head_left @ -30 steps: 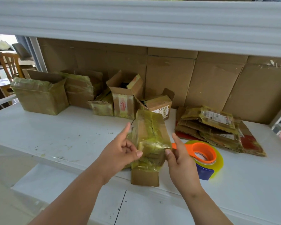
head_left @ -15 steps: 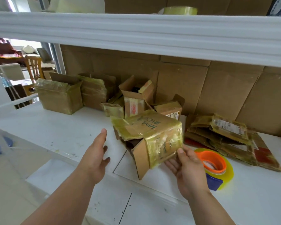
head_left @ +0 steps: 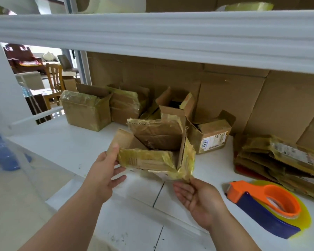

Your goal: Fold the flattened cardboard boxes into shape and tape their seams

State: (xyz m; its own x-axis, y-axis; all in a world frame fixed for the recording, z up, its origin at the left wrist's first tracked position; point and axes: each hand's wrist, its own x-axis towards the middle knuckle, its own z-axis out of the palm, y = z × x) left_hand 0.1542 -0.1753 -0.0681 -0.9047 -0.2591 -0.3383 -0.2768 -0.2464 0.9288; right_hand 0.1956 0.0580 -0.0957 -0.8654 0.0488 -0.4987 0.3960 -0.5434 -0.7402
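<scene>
While the left hand [head_left: 102,175] holds one flap of the open box [head_left: 158,151] with its thumb on top, the right hand [head_left: 198,196] lies palm up under the box's taped corner, fingers loose and straight. Just to the right, an orange and blue tape holder [head_left: 263,205] rests on the white shelf [head_left: 62,144]. Farther back sit more taped boxes [head_left: 87,109] and a pile of flat boxes [head_left: 279,160].

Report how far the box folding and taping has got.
Done, it seems: several boxes standing formed at the back of the shelf, such as the large taped box. In hand: a box opened into shape, flaps up, held by the left hand at its side flap and the right hand under its corner. Left: a stack of flattened boxes; the tape dispenser lies untouched.
</scene>
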